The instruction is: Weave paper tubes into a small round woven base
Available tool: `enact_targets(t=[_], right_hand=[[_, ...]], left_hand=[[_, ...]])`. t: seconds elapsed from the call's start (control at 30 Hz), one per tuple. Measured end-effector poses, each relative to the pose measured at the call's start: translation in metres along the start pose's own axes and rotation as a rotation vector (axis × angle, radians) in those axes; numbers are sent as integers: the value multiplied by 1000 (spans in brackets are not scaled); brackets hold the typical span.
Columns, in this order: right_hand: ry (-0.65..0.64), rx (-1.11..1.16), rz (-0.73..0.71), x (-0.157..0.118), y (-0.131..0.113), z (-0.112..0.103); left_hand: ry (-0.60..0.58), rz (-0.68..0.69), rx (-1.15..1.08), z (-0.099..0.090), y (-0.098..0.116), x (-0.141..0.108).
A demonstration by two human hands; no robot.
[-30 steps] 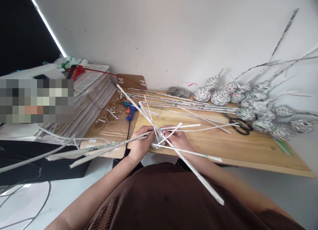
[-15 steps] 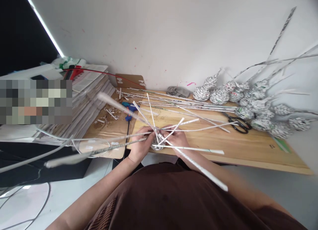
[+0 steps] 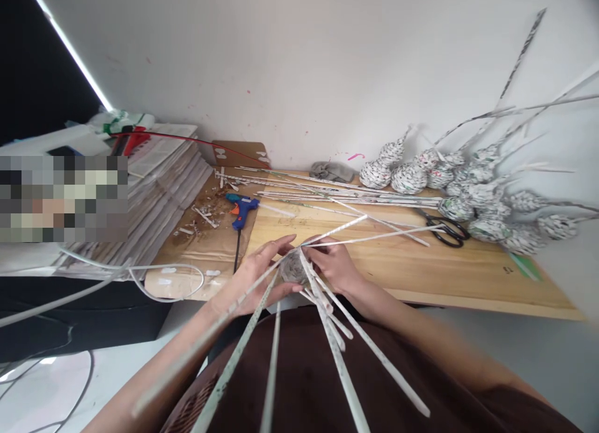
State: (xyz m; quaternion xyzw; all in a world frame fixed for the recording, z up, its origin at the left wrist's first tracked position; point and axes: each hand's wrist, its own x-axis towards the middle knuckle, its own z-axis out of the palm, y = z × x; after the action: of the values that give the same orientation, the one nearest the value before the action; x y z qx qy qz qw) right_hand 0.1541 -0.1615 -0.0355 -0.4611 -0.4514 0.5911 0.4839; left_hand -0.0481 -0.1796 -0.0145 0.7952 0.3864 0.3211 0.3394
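Note:
Between my hands is a small rounded woven paper piece [image 3: 294, 268], grey, with rolled paper tubes fanning out from it. Most of the tubes point down toward my body, and a couple reach right over the table. My left hand [image 3: 262, 267] cups the piece from the left, with fingers along its far side and thumb along its near side. On the right, the bent fingers of my right hand [image 3: 334, 264] pinch at the base of the tubes, where the exact grip is partly hidden. The brown clothing on my lap lies beneath the tubes.
A blue glue gun [image 3: 243, 209] lies left of my hands, near paper scraps [image 3: 206, 216]. Loose paper tubes [image 3: 374, 197] run along the back. Black scissors [image 3: 447, 232] lie right, before several woven gourd shapes [image 3: 489, 227]. Stacked newspapers [image 3: 163, 196] stand left.
The woven piece has been turned, so its rounded side now faces me and the tubes swing down toward my lap. My left fingers have spread around it.

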Motion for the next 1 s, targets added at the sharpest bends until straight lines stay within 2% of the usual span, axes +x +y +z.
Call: enact_targets(t=[0.1, 0.17, 0.4, 0.53, 0.7, 0.87, 1.0], right_hand=[[16, -62, -4, 0, 3, -1], [14, -88, -18, 0, 2, -1], [-25, -78, -56, 0, 0, -2], [-10, -41, -21, -1, -2, 0], [-2, -21, -2, -1, 2, 1], [5, -61, -19, 0, 8, -1], [23, -130, -50, -1, 8, -1]], left_hand=[[-120, -15, 42, -15, 3, -5], [-144, -61, 46, -19, 2, -6], [11, -219, -130, -8, -5, 2], [76, -323, -184, -5, -2, 9], [136, -228, -40, 0, 5, 13], [285, -85, 156, 11, -3, 15], [294, -111, 190, 15, -6, 18]])
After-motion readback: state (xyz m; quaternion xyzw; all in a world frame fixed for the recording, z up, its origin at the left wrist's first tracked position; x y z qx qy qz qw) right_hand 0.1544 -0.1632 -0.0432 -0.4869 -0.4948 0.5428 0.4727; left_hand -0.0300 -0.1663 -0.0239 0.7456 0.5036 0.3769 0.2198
